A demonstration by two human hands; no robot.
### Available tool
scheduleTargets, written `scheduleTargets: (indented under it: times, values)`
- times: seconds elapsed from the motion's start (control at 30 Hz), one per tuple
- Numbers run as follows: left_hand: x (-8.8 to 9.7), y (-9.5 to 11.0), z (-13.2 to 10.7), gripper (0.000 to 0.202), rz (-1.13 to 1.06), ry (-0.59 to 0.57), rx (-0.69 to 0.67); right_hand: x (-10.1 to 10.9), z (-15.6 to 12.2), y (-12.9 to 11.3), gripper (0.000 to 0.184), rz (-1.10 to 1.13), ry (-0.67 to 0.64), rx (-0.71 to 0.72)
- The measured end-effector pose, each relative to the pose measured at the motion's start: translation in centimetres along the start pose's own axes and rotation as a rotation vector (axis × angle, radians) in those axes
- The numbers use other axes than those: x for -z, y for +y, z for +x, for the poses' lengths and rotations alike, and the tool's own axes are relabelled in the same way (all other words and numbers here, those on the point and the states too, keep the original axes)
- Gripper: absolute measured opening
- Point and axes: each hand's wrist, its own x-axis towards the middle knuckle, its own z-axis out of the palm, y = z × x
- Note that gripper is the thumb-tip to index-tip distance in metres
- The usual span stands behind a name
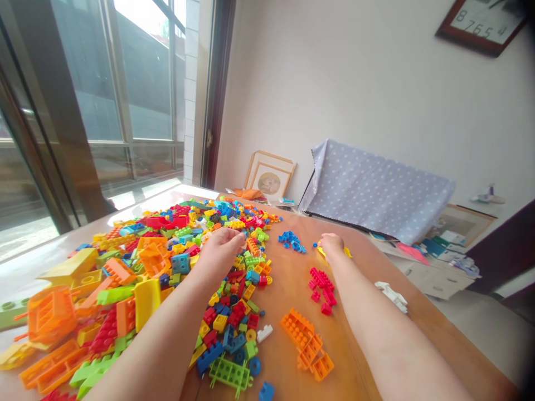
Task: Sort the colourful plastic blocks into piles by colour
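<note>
My left hand (221, 248) is over the right part of a large mixed pile of toy building bricks (163, 221). Its fingers are pressed together, and whatever they may hold is hidden. Farther right, my right hand (332, 245) is down at a small group of yellow bricks (348, 252), fingers curled closed; their tips and anything in them are hidden. Left of that hand lies a cluster of blue bricks (292, 241). Nearer me are red bricks (322, 287) and orange bricks (307, 340). White bricks (392, 296) lie right of my right forearm.
The wooden table (276, 295) carries all the bricks. A loose white brick (264, 333) and a blue brick (266, 391) lie at the pile's near right edge. Beyond the table are a dotted cloth (376, 184), picture frames (270, 178) and a white drawer unit (438, 275). Windows stand left.
</note>
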Motion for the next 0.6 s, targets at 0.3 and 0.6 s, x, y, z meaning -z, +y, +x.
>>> scheduleTargets:
  times: [0.3,0.6]
  values:
    - [0.1,-0.5,0.3,0.033,-0.010,-0.008,-0.010,-0.2,0.4,0.7,0.050,-0.173,-0.107,0.093]
    - [0.0,-0.3,0.2,0.034,0.020,-0.011,-0.024,-1.1,0.1,0.4,0.044,-0.217,-0.108,0.172]
